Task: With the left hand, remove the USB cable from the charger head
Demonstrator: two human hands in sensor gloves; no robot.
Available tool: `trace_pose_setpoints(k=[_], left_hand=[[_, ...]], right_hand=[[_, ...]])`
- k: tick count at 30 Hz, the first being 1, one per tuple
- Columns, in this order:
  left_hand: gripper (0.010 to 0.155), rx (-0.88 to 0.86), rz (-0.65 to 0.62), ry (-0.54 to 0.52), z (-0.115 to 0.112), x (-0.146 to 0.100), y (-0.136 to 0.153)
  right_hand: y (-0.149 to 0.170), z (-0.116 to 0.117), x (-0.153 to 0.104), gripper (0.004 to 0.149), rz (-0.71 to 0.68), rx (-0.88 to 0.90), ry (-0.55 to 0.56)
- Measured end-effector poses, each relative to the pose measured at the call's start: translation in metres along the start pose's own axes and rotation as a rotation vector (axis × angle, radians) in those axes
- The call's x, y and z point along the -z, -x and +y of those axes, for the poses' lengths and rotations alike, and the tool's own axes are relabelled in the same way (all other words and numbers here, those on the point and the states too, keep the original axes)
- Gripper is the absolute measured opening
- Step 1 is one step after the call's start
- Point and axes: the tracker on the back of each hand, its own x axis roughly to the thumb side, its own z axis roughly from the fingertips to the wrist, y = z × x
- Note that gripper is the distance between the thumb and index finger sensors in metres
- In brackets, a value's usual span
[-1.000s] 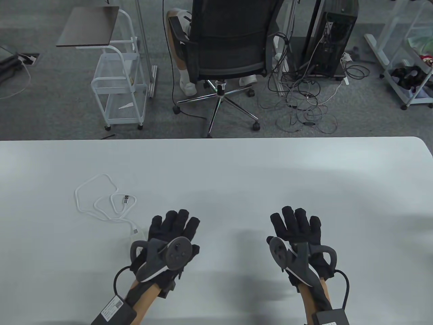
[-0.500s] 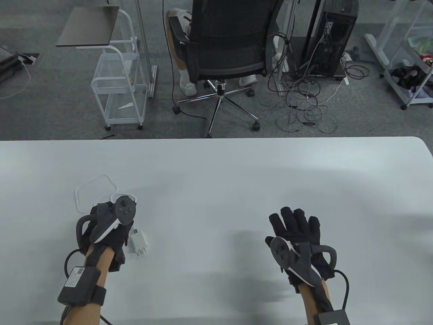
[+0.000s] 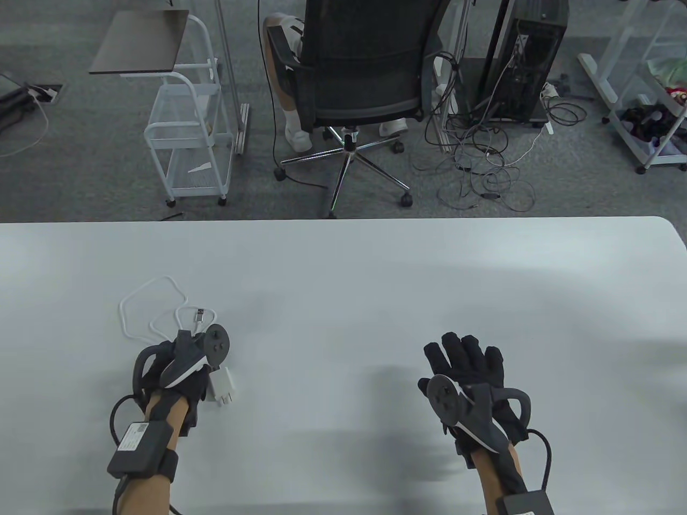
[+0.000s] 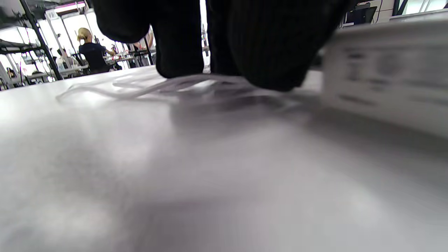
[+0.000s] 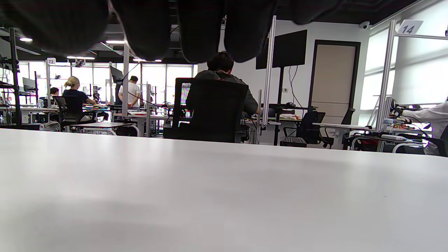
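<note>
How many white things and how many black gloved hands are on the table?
White things: 2, the cable and the charger.
Black gloved hands: 2, the left hand and the right hand.
Total: 4.

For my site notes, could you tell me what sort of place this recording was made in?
Most likely a shared lab or open-plan data-collection office: several people sit at rows of desks, numbered signs such as 14 mark stations, and a computer tower with tangled cables stands beyond the white table.
</note>
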Motion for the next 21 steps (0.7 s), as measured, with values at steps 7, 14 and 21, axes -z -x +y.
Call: trace_pose_setpoints(k=[7,14,21], left_hand=[[0.042,0.044,-0.001,-0.007,-0.003,0.000,-0.002],[0.046,0.092,-0.029,0.011,-0.003,-0.002,-0.009],[0.046,-0.122,-0.125,-0.168,0.040,-0.023,-0.011]], right_hand=[[0.001,0.002,0.000,0.064,0.004,0.013,-0.010],[0.003,0.002,0.000,0.065,0.011,0.019,-0.018],[0.006,0.001,0.001,0.065,0.014,0.047,-0.027]])
